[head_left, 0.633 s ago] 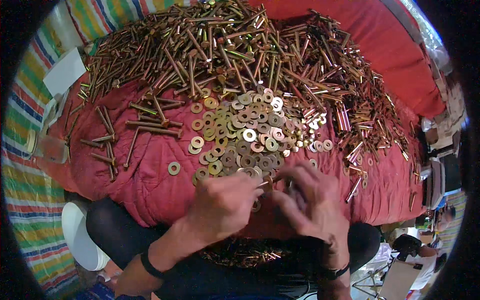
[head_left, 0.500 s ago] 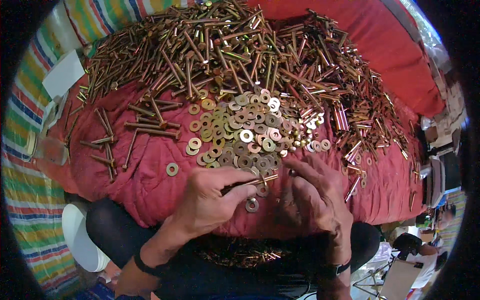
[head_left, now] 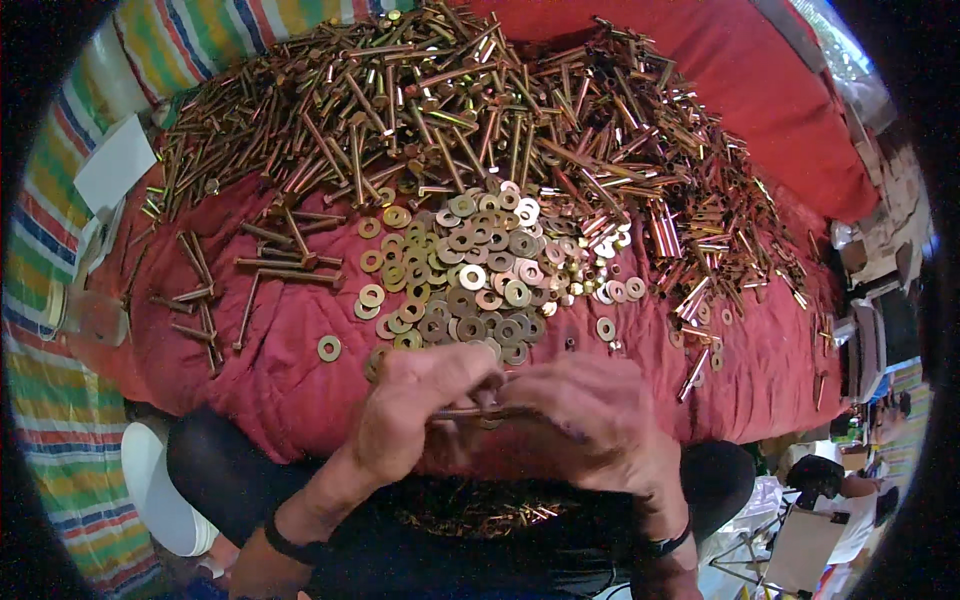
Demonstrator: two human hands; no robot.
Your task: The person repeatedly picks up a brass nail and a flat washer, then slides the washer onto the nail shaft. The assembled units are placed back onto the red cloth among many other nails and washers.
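My left hand (head_left: 412, 405) is closed round a long brass-coloured bolt (head_left: 458, 412), which lies roughly level between my two hands. My right hand (head_left: 592, 408) meets it from the right, fingers bent and pinched together at the bolt's other end. Motion blurs those fingers, and what they hold is hidden. Just beyond my hands a heap of flat washers (head_left: 487, 268) is spread on the red cloth (head_left: 290, 400). Small shiny nuts (head_left: 575, 287) sit at the heap's right side. One loose washer (head_left: 329, 348) lies left of my left hand.
A big pile of bolts (head_left: 400, 120) covers the far side, with smaller metal pieces (head_left: 715, 210) to the right. Several separate bolts (head_left: 290, 262) lie at the left. A white bucket (head_left: 165, 490) stands lower left. Another person (head_left: 850, 510) is at the lower right.
My right hand has moved left from the cloth to the bolt, and its fingers have closed there. The left hand keeps hold of the bolt. The whole view has shifted slightly.
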